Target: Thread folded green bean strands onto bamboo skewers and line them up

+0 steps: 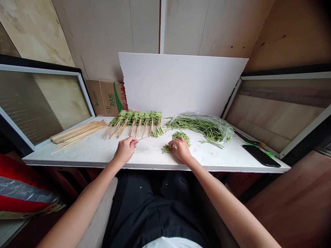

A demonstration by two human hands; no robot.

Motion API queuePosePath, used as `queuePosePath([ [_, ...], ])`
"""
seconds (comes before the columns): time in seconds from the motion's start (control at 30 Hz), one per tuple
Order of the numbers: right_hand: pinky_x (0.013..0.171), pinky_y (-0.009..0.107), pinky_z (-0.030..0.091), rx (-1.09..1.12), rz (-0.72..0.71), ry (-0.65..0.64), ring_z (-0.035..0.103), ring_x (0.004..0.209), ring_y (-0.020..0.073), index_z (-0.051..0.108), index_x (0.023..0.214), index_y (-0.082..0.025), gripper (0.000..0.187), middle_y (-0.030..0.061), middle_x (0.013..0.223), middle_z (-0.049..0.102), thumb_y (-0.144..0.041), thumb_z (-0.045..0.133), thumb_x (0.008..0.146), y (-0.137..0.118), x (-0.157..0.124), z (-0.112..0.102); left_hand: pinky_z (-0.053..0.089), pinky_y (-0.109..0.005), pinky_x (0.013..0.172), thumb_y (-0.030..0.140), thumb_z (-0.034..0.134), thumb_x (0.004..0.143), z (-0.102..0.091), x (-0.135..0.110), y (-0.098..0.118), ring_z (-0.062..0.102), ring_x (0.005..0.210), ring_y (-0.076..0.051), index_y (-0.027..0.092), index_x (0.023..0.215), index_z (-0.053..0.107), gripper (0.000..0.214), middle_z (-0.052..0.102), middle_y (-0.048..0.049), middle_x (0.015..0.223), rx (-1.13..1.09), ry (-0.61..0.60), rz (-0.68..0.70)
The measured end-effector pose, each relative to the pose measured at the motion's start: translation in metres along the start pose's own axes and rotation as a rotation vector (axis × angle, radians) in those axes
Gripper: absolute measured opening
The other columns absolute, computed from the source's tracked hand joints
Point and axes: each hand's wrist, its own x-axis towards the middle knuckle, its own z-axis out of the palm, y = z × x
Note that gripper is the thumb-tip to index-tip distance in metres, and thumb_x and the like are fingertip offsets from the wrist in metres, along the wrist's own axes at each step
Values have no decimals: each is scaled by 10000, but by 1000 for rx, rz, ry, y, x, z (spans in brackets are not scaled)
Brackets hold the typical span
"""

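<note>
My left hand (126,148) is closed in a pinch on a thin bamboo skewer (143,138), whose bare end points right across the white tabletop. Over the cut green bean pieces (166,148), my right hand (180,148) is bent down with its fingers drawn together on them; the fingertips are partly hidden. Just behind that hand lies a heap of short-cut green beans (184,135). Finished bean skewers (139,118) are stacked in rows at the back, their stick ends facing me. One skewer of beans (157,132) lies in front of the stack.
Loose bamboo skewers (77,133) lie in a bundle at the left. Long uncut beans (201,125) rest in a clear plastic bag (226,130) at the back right. A black phone (261,155) and scissors (248,139) are farther right. A white board (183,84) and cardboard box (106,98) stand behind.
</note>
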Motion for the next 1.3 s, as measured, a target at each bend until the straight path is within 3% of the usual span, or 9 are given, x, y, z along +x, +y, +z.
queuePosePath([
  [0.1,946,538,507,248,77,94,617,993,327,824,1028,-239,244,107,948,778,-434,721,922,7,7,-4,516,-289,701,232,527,937,-1,0,0,700,697,-200,209,865,726,213,740,-24,711,5,22,9],
  [0.23,822,404,570,799,348,109,693,900,249,809,1009,-217,441,85,986,790,-601,824,793,6,19,-18,538,-288,719,238,546,940,-1,0,2,716,709,-202,204,889,734,198,755,-31,731,-15,41,12],
  [0.33,826,334,594,1178,429,23,733,964,223,793,1020,-216,451,73,1017,798,-569,879,753,-4,22,-30,544,-285,714,249,547,944,-1,-1,4,718,708,-200,200,898,736,201,760,-38,742,-29,42,19],
  [0.43,959,333,600,1377,411,4,748,1059,220,791,1022,-218,391,74,1069,804,-489,904,765,-17,22,-40,542,-281,706,262,543,950,0,-2,6,709,696,-194,202,904,737,209,754,-35,736,-41,37,35],
  [0.7,1092,409,591,1416,383,50,728,1210,273,780,1053,-232,406,84,1150,800,-492,909,768,-30,20,-49,520,-281,698,279,544,960,2,-3,7,682,663,-179,202,889,729,212,723,-24,706,-61,25,79],
  [1.3,1007,391,591,1357,444,53,732,1214,282,802,1034,-232,383,100,1189,805,-511,888,786,-28,18,-47,495,-278,669,258,549,951,4,-5,5,645,627,-167,206,845,728,215,709,-19,694,-24,31,87],
])
